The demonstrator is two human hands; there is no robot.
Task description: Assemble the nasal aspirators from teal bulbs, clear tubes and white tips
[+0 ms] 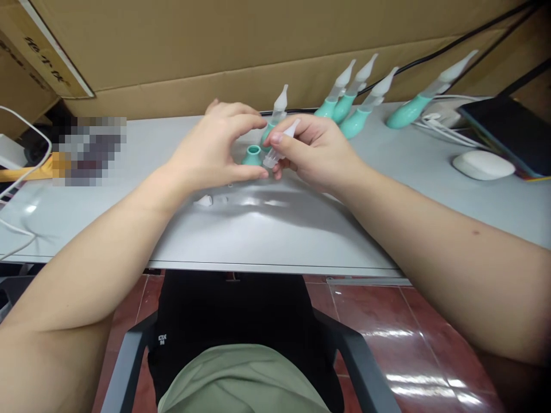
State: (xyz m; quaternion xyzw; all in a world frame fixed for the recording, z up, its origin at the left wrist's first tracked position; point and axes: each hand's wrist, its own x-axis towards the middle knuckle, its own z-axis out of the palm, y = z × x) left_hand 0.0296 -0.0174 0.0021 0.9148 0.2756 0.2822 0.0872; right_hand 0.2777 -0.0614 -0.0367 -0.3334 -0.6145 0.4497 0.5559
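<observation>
My left hand [215, 146] is open, with thumb and fingers curved apart around a teal rubber bulb [253, 155] on the table. The bulb's round mouth faces up and has nothing in it; whether my hand touches it I cannot tell. My right hand [316, 149] pinches a nasal aspirator nozzle [282, 146], a clear tube with a white tapered tip. The tube's lower end is beside the bulb, and the tip points up and to the right. Behind my right fingers stands an assembled nasal aspirator [279, 106], partly hidden. A small white tip [205, 201] lies nearer the front edge.
Several assembled aspirators [355, 117] stand at the back right, one [407, 113] further right near cables. A white rounded case [483, 165] and a dark flat device [512, 132] sit at the right. Cardboard [258, 46] walls the back. White cable [26, 229] runs along the left.
</observation>
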